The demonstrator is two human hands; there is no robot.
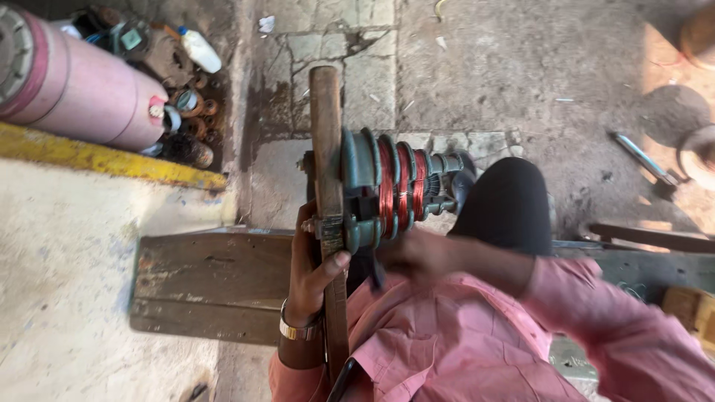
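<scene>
A pink-shirted worker's left hand (313,272) is gripping the upright wooden bar (326,186) of a coil-winding former (387,190) wound with copper wire (402,186); the blurred right hand (417,253) is at its lower edge, grip unclear. The steel former is likely heavy and rigid, the wire delicate; the bar looks the safest hold.

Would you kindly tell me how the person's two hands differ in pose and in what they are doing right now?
The left hand is sharp in the picture and grips the upright wooden bar, thumb across its front; the right hand is blurred and lies beside the green former wound with copper wire. The left wrist wears a metal watch band; no band shows on the right. Both are bare and close to the winder.
</scene>
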